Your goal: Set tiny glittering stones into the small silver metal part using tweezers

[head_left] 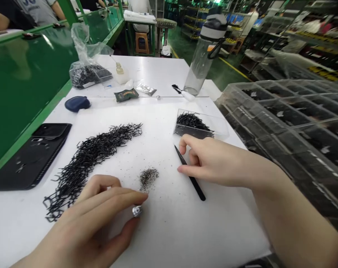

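Observation:
Between the thumb and index finger of my left hand (96,216) is a small silvery metal piece (136,211). My right hand (205,160) is beside black tweezers (195,184) lying on the white sheet, its fingers apart and curved with nothing visible between them. A small heap of tiny dark and brownish bits (148,178) sits between the hands. To the left, a long curved pile of thin bent black parts (93,156) reaches under my left hand's edge. More black parts (192,122) lie in a clear tray (219,126) behind my right hand.
A clear bottle (199,59) stands at the back right, near a small brush (182,91). At the back left are a plastic bag of black parts (87,74), a blue object (77,104) and a black phone-like item (50,130). Compartmented boxes (283,108) flank the right side.

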Tool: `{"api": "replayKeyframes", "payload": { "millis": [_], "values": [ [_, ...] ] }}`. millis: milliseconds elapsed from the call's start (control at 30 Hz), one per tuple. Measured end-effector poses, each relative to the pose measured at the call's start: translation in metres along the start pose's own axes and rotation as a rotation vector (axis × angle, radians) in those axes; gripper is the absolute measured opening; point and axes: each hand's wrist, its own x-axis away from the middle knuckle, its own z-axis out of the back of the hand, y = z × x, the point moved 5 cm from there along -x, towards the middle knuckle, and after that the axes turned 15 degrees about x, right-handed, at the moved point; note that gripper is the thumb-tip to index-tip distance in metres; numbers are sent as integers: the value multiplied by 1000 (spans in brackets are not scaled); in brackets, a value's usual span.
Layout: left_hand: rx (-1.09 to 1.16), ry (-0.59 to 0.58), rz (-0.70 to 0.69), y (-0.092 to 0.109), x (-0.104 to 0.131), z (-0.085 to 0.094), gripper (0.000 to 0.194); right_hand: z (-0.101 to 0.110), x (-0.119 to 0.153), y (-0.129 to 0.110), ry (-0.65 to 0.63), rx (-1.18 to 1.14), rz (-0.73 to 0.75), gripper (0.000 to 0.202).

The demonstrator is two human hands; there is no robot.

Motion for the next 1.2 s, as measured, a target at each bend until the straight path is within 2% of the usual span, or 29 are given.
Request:
{"api": "replayKeyframes", "payload": {
  "millis": [67, 133, 233, 300, 367, 433, 500, 633, 833, 967, 1067, 1200],
  "values": [
    [35, -24, 57, 0, -1, 0, 30, -6, -4, -4, 35, -9, 27, 22],
    [85, -35, 71, -1, -1, 0, 29, -6, -4, -5, 54, -106, 78, 34],
    [160, -33, 65, -3, -1, 0, 30, 5, -2, -4, 137, -465, 155, 54],
    [188, -23, 56, -3, -1, 0, 30, 11, -4, -2, 172, -764, 193, 44],
    [185, -6, 51, -2, -1, 0, 30, 8, -10, -2, 110, -1004, 245, 21],
    [166, 10, 62, 0, -1, 0, 30, -1, -17, -5, 3, -1117, 308, 24],
    [167, 18, 79, 4, -1, 0, 30, -10, -22, -6, -43, -1120, 338, 21],
    [198, 10, 100, 9, -3, -1, 32, -23, -26, -8, -2, -1035, 318, 11],
    [183, -17, 106, 6, -2, -3, 29, -24, -29, -9, 85, -902, 220, 13],
    [178, -2, 87, 6, 2, 0, 30, -19, -27, -15, 124, -786, 315, 8],
    [167, 4, 77, 6, 3, 1, 31, -21, -25, -19, 105, -661, 360, 9],
    [166, 11, 90, 5, 0, -1, 33, -28, -24, -15, 85, -654, 280, 8]
  ]
}}
